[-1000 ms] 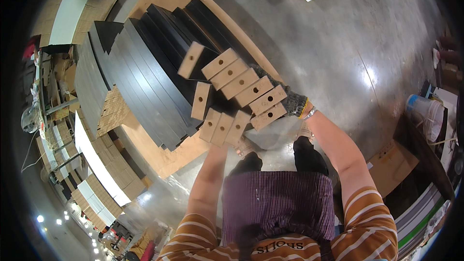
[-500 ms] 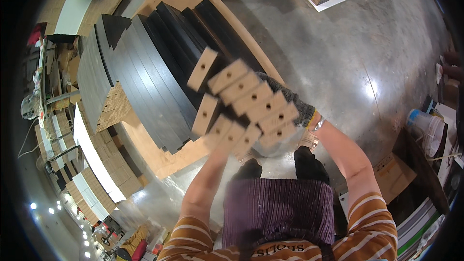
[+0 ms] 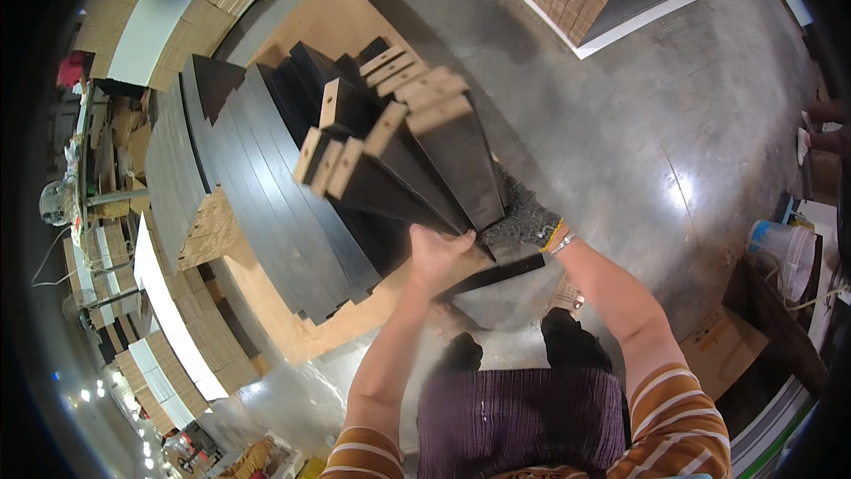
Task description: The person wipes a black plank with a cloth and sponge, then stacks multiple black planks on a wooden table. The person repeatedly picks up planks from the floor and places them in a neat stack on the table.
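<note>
The bundle of boards had tipped over the last second. Before, its drilled pale ends faced up at the camera and mostly covered the sides; now they leaned away, and the long black faces lay open to view. The left hand, earlier hidden behind the ends with only its forearm showing, had come into sight, bare, at the bundle's near edge. The right hand, in a dark grey knitted glove with a yellow hem, had stayed on the right side but sat lower in the view. A dark strip had also appeared below the hands, near the right foot; whether it belonged to the bundle could not be told.

Both hands had a firm grip on the boards, the left with its thumb along the edge and its fingers mostly out of sight beneath, the right around the opposite side. The bundle was in front of the person, its far part overlapping the stack of dark panels.

The boards were narrow, smooth and black, fanned unevenly, some ends well apart from others. The rightmost ends were blurred, their holes hard to make out.
</note>
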`<action>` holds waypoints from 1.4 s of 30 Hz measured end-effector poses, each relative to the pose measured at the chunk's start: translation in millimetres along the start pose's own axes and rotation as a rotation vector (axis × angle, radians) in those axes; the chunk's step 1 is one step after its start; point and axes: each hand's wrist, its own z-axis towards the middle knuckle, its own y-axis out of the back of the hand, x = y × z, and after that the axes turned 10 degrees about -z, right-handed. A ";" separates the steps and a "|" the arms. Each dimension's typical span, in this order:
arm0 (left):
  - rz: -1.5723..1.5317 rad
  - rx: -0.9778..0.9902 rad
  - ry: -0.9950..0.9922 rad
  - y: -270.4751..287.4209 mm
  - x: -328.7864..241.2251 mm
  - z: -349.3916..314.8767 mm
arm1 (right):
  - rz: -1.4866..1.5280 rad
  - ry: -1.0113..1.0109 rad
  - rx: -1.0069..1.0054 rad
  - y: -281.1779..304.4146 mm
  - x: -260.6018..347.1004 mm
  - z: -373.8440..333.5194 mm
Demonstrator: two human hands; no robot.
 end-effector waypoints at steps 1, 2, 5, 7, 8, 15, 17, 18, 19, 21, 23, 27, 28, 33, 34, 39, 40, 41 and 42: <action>-0.024 0.008 0.023 0.5 -2.1 4.6 | 0.024 -0.065 -0.006 1.4 5.0 1.9; -0.046 0.009 0.069 1.2 -3.6 7.6 | 0.096 -0.055 -0.004 4.5 10.6 3.3; -0.143 -0.024 0.163 2.6 -3.8 12.8 | 0.237 -0.162 0.026 9.4 25.2 3.5; -0.266 0.000 0.127 3.2 -0.3 14.8 | 0.243 -0.250 0.019 8.6 25.6 4.8; -0.213 -0.012 0.196 3.9 2.1 14.3 | 0.412 -0.237 0.037 6.4 22.3 2.4; -0.153 -0.019 0.450 14.2 13.4 -11.4 | 0.472 -0.330 0.089 -26.0 -17.2 -6.7; -0.160 -0.025 0.498 16.2 10.5 -21.2 | 0.667 -0.340 0.147 -28.1 -12.4 -15.3; -0.175 -0.029 0.520 17.2 7.2 -25.9 | 0.747 -0.380 0.154 -27.2 -6.8 -21.1; -0.194 -0.028 0.532 18.1 2.2 -30.7 | 0.828 -0.419 0.158 -24.9 -0.2 -28.5; -0.191 -0.030 0.525 18.1 -11.7 -40.6 | 0.898 -0.480 0.179 -22.3 13.8 -38.7; -0.121 -0.048 0.522 15.9 -32.0 -53.9 | 0.929 -0.454 0.219 -23.0 24.5 -51.1; -0.317 -0.109 0.368 -10.4 -90.4 -91.1 | 0.637 -0.172 0.044 -38.5 50.5 -85.9; -0.359 -0.099 0.377 -18.2 -109.7 -100.5 | 0.630 -0.205 0.018 -36.9 62.0 -100.8; -0.375 0.028 0.440 -64.6 -214.9 -143.3 | 0.195 -0.079 -0.227 17.2 171.7 -184.7; -0.389 0.108 0.386 -77.5 -233.4 -150.4 | 0.111 -0.087 -0.263 33.4 198.0 -202.5; -0.388 0.398 0.423 -146.9 -310.6 -212.5 | -0.031 -0.095 -0.562 95.4 298.9 -328.0; -0.405 0.491 0.423 -159.0 -322.6 -225.7 | -0.065 -0.082 -0.637 101.4 313.9 -358.0; -0.450 0.594 0.412 -170.5 -333.5 -241.6 | -0.085 -0.099 -0.730 100.2 330.1 -386.8; -0.446 0.720 0.372 -181.2 -342.4 -258.8 | 0.052 -0.200 -0.797 98.6 345.9 -415.9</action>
